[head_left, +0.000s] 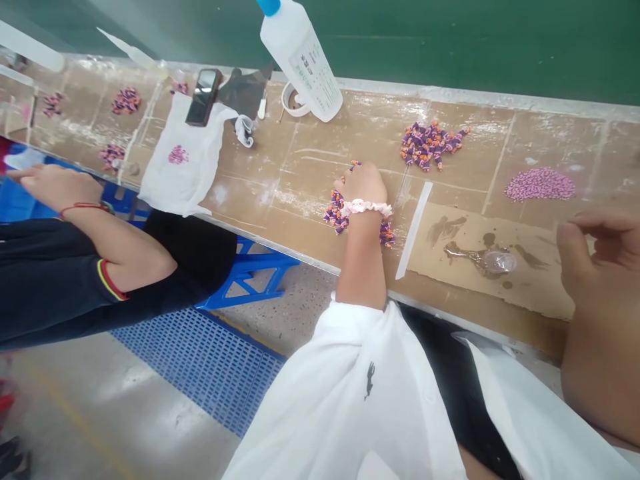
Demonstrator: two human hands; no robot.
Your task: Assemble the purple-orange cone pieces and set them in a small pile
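Left hand (361,183) closed over beads (336,215) on worktop (280,180); right hand (600,267) open, empty. Risk: sleeve sweeping beads off edge, or smearing glue (480,257).

A long workbench (280,180) with a brown, scuffed and white-streaked top is seen running across the view, edged by a pale metal strip. Behind it a dark green wall (450,40) is shown. The floor (90,420) below is made of grey speckled concrete, and a blue perforated mat (210,367) is laid on it. A blue plastic stool (250,270) is set beside the bench. Even, soft light is cast throughout.
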